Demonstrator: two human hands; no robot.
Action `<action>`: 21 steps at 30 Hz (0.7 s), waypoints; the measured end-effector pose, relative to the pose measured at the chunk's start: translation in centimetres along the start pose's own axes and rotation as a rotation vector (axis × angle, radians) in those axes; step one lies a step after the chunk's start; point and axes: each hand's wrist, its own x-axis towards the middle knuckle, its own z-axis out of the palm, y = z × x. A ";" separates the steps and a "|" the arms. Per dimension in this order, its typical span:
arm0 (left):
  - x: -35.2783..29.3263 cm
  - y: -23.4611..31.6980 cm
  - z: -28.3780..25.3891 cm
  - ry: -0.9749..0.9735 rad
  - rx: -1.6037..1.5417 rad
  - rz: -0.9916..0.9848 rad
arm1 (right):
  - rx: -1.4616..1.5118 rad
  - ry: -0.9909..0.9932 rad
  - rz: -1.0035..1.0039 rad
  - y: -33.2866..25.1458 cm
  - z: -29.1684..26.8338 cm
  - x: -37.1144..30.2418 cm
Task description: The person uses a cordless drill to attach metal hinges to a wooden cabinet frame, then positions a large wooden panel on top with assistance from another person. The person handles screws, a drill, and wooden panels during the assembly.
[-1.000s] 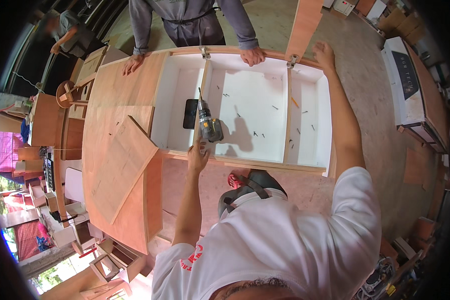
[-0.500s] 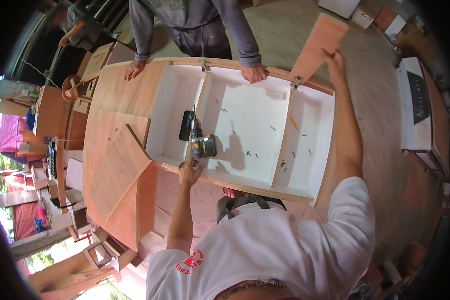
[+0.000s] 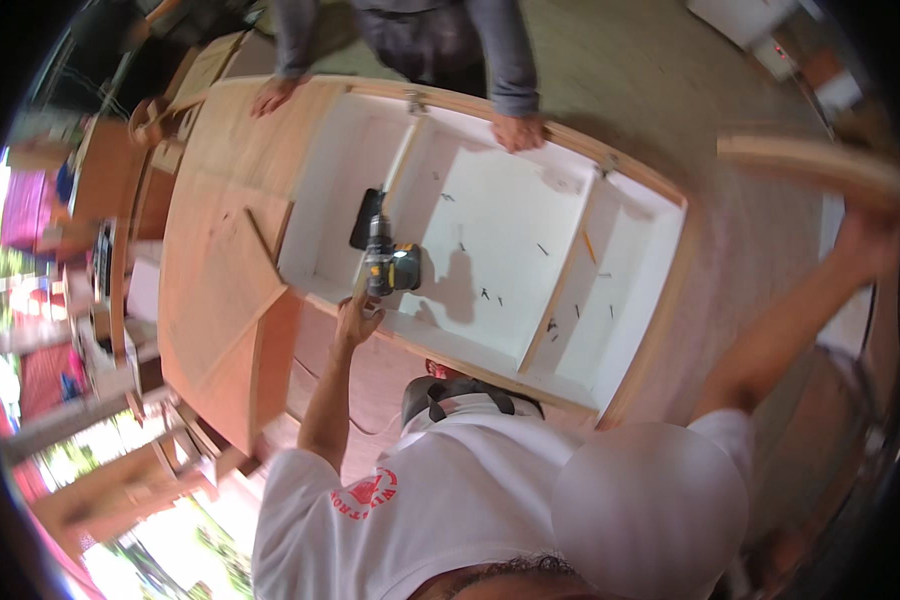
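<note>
Wooden board (image 3: 810, 165) out beyond the cabinet's (image 3: 500, 200) right end, drill (image 3: 382, 262) over its left divider

The right hand (image 3: 875, 235) is closed on the end of the wooden board, well apart from the cabinet on its right; both are blurred, so the finger placement is unclear. The left hand (image 3: 355, 318) is at the cabinet's near rim, just behind the drill. Whether its fingers grip the drill or only rest on that rim, I cannot tell. The drill's chuck points toward the cabinet's far rim, and its battery end is turned to the right.

A flat black object (image 3: 366, 218) lies in the cabinet's left compartment, beside the divider. Dark screws (image 3: 485, 294) are scattered over the cabinet's middle and right compartments, and a yellow pencil (image 3: 589, 247) lies in the right one, next to its divider. Two metal hinges (image 3: 607, 163) sit on the cabinet's far rim.

Across the cabinet stands a co-worker in grey (image 3: 425, 40), one hand at the left of the far edge, the other on the rim between the hinges. A loose plywood piece (image 3: 225, 300) lies on the cabinet's closed left part.
</note>
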 end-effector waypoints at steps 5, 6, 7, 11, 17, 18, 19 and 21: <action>0.0 -1.0 0.1 0.074 -0.163 0.009 | 0.023 0.158 0.023 11.2 5.6 -18.4; -0.1 -0.9 -0.2 0.084 -0.271 0.007 | -0.014 0.060 0.096 14.2 7.5 -21.2; -0.4 -0.6 -0.3 0.139 -0.368 -0.030 | 0.122 -0.015 0.180 17.3 9.5 -23.8; -3.4 2.9 -2.2 0.415 -0.375 -0.140 | -0.188 0.631 0.520 25.0 19.4 -33.7; -15.7 8.2 -6.1 0.142 -0.819 -0.007 | -0.008 0.329 0.807 31.3 32.3 -42.8; -17.9 7.9 -6.6 0.138 -0.818 0.035 | 0.005 0.288 0.845 32.3 34.4 -44.0; -20.1 7.4 -7.0 0.147 -0.809 0.097 | 0.016 0.251 0.883 33.2 36.3 -45.2; -24.2 5.6 -7.3 0.229 -0.805 -0.024 | 0.055 0.195 0.982 35.0 40.2 -47.6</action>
